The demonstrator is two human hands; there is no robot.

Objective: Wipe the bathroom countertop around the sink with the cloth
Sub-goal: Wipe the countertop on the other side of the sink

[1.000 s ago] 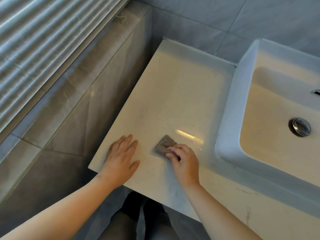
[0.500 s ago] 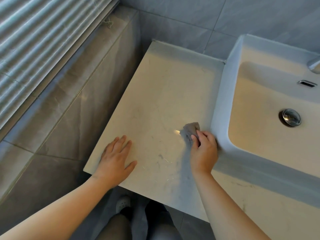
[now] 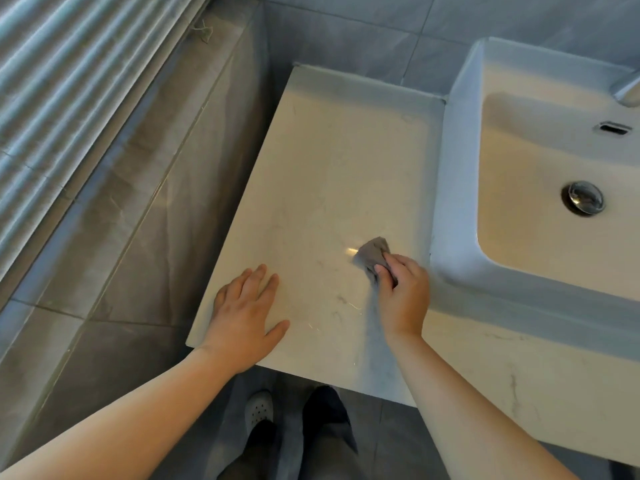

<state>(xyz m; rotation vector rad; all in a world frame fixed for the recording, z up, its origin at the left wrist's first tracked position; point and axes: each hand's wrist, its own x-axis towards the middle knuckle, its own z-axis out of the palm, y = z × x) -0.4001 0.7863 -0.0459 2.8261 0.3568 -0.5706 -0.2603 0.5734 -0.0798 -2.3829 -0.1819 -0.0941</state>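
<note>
Head view, notes on the wearer only. Left hand (image 3: pixel 242 320) and right hand (image 3: pixel 403 292): bare, nails short where I can make them out. Forearms (image 3: pixel 145 417): bare all the way to the near edge of the frame. Trousers (image 3: pixel 311 452): dark grey, loose, creased. On the left, a white clog-type shoe (image 3: pixel 259 408) with small round holes across the toe. On the right, only a dark shape (image 3: pixel 323 401); I cannot tell shoe from trouser hem.

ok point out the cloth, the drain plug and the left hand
cloth (image 3: pixel 372 254): head view, on the exposed grey fold
drain plug (image 3: pixel 583 197): head view, middle of the metal cap
left hand (image 3: pixel 244 317): head view, back of the hand
</note>
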